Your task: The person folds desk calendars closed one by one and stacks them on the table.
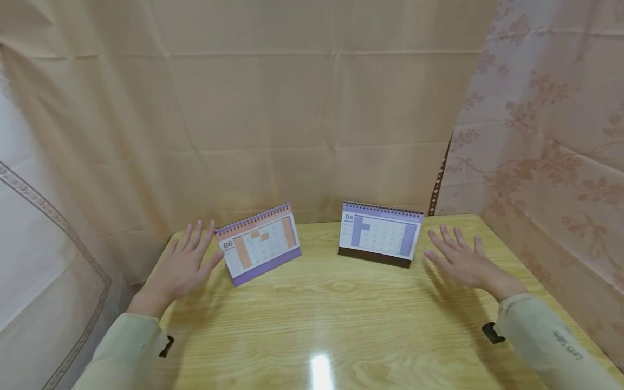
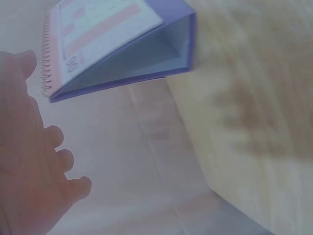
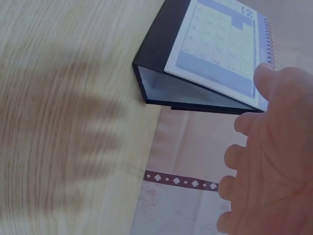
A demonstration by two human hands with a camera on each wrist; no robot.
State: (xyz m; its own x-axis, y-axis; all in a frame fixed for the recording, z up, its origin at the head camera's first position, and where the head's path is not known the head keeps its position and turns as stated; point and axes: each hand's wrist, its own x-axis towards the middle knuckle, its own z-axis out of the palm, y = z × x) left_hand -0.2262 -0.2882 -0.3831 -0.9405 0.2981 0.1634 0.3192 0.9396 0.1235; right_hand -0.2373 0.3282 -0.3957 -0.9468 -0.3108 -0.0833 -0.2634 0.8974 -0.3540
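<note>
Two desk calendars stand like tents near the back of the wooden table. The left calendar (image 1: 260,244), marked 06, has orange blocks and a purple base; the right calendar (image 1: 380,233), marked 04, has purple-blue blocks and a dark base. My left hand (image 1: 182,268) is spread, palm down, just left of the 06 calendar (image 2: 102,39), holding nothing. On the other side my right hand (image 1: 465,260), fingers also spread, hovers right of the 04 calendar (image 3: 215,49) and holds nothing. Both wrist views show the calendars' open ends beside the hands.
The wooden table (image 1: 302,325) spans the view, with a bright reflection at its front. Behind it hangs a beige curtain (image 1: 253,108). Floral cloth (image 1: 551,135) hangs on the right, and a pale cloth with a patterned band (image 1: 29,244) on the left.
</note>
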